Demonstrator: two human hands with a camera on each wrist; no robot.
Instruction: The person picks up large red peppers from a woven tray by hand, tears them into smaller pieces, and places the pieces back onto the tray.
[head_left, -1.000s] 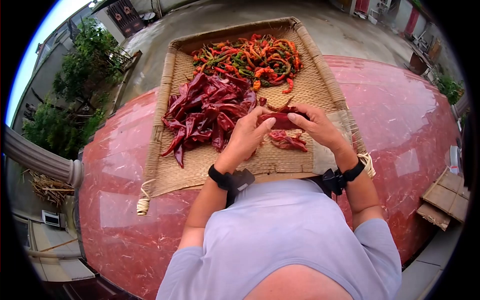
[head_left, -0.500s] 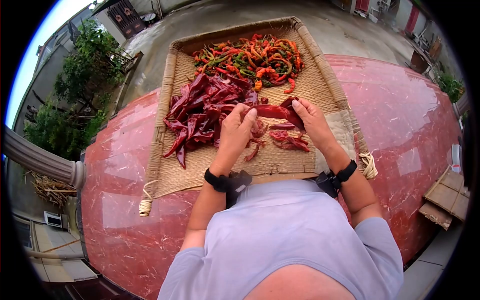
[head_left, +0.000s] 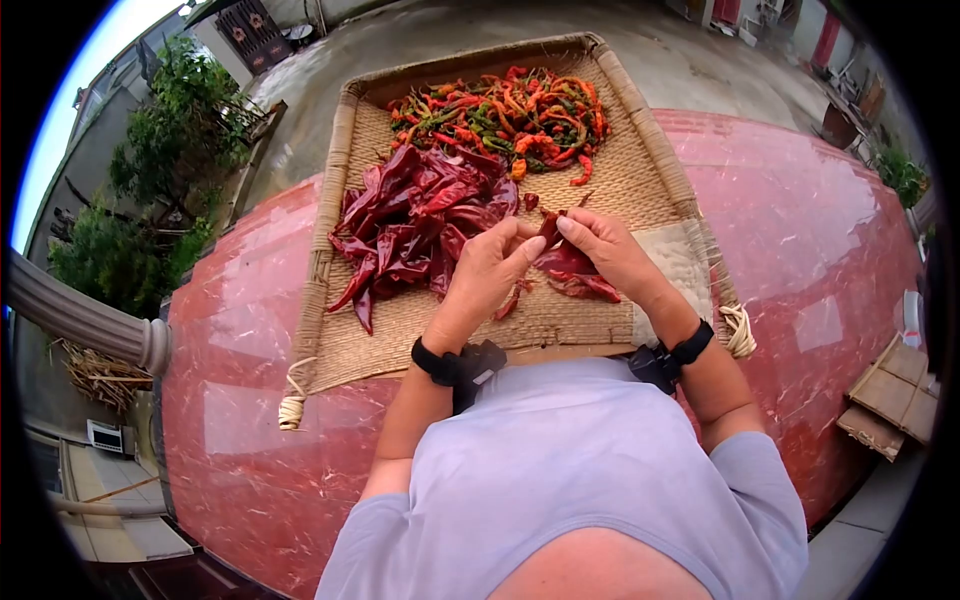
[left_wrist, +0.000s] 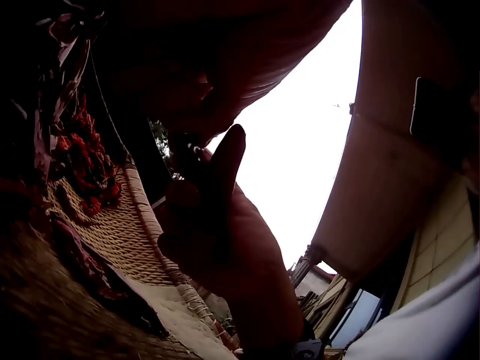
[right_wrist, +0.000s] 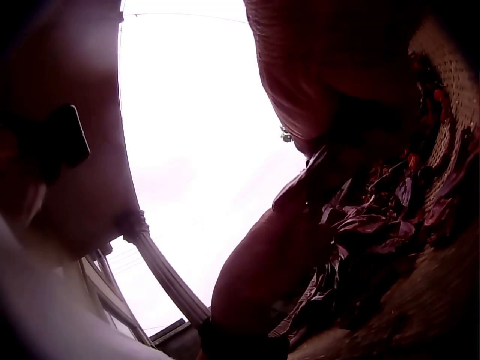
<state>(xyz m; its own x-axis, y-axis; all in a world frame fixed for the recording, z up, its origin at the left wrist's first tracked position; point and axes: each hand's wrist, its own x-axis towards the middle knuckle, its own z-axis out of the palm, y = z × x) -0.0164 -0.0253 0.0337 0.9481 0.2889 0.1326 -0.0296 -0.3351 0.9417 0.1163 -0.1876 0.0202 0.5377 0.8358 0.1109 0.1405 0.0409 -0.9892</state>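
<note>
In the head view, my left hand (head_left: 488,268) and right hand (head_left: 618,262) are close together over a woven tray (head_left: 420,352). Thumbs and fingers of both pinch a dark red dried pepper (head_left: 549,229), mostly covered by the fingertips. A wider dark red pepper piece (head_left: 566,261) shows between the hands; whether it is held or lying, I cannot tell. A crumpled red piece (head_left: 590,287) lies below the right hand. To the left is a heap of large dark red peppers (head_left: 410,215). The wrist views are dark, with the pinched pepper unclear.
Thin red, orange and green peppers (head_left: 500,115) are piled at the tray's far end. A pale cloth patch (head_left: 672,270) covers part of its right side. The tray stands on a glossy red stone surface (head_left: 790,230). Flattened cardboard (head_left: 895,390) lies far right.
The long pepper stretched between the hands is no longer spread out. My right hand has moved left and my left hand slightly right, bringing the fingertips close together.
</note>
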